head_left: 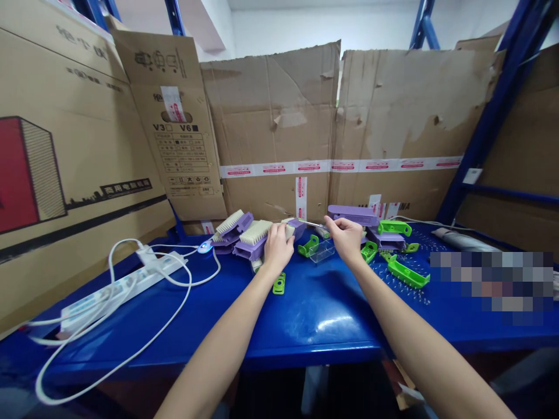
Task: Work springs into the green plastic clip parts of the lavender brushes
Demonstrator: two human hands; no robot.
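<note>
My left hand [278, 247] is closed around a purple-and-cream plastic piece [299, 226], largely hidden behind the fingers. In my right hand [347, 237] is a thin screwdriver [312, 224], its metal shaft pointing left toward that piece; whether the tip touches it I cannot tell. Left of my left hand lie several purple brush-like parts with cream bristles [255, 231]. A flat green plate [279, 283] rests just below that hand. Between the hands stand a clear plastic box [322, 251] and a green bracket [308, 247].
Scattered screws [391, 285] and a long green tray-shaped part [408, 272] lie at right, near a purple housing [353, 215]. A white power strip [122, 294] with looping cables occupies the left. Cardboard panels [275, 128] wall the back of the blue table [305, 331].
</note>
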